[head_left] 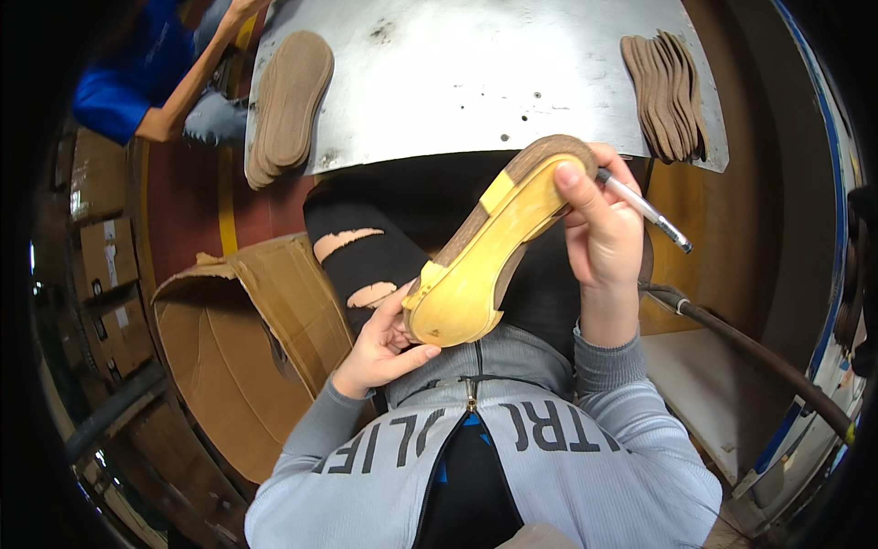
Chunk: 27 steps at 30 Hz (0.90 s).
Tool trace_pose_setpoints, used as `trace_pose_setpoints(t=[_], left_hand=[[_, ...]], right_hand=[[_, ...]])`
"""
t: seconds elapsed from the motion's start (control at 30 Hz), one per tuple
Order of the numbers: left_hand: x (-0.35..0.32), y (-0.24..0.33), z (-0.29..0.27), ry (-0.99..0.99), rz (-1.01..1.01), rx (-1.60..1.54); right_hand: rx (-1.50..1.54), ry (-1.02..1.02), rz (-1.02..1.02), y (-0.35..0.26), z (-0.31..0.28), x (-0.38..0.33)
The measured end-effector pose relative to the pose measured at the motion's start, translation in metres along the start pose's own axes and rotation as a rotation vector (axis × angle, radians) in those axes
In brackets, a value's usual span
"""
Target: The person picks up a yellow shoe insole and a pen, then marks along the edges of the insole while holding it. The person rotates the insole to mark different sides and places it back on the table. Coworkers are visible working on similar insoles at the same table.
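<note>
Above my lap, both hands hold a yellow sole-shaped template (457,288) laid against a brown shoe insole (538,161), whose edge shows past the template. The pair slants from lower left to upper right. My left hand (389,343) is closed on the wide lower end, its thumb along the rim. At the narrow upper end my right hand (599,215) grips, thumb pressed on the yellow face. A clear pen with a dark tip (647,212) is tucked in the right hand's fingers, pointing down to the right.
A metal-topped table (439,82) stands ahead, with a stack of brown insoles (291,110) on its left and a fanned stack (665,96) on its right. Beside my left leg is an open cardboard box (247,348). Another person in blue (137,82) sits at far left.
</note>
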State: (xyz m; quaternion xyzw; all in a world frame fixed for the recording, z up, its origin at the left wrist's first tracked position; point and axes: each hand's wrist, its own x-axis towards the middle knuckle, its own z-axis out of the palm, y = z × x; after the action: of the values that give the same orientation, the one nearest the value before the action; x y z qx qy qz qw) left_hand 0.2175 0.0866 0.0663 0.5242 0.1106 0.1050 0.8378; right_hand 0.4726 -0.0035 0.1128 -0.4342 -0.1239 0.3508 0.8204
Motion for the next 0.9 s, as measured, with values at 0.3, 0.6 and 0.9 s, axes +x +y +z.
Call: trace_pose_setpoints(t=[0.3,0.6,0.9], left_hand=[[0.013,0.049,0.004,-0.236,-0.073,-0.071],[0.019,0.05,-0.001,-0.29,-0.026,0.058],[0.025,0.06,-0.015,-0.285,0.046,0.164]], right_hand=[[0.269,0.022,0.088,-0.008,-0.02,0.008],[0.261,-0.025,-0.016,-0.018,-0.011,0.0],[0.247,-0.019,-0.115,-0.025,0.001,-0.007]])
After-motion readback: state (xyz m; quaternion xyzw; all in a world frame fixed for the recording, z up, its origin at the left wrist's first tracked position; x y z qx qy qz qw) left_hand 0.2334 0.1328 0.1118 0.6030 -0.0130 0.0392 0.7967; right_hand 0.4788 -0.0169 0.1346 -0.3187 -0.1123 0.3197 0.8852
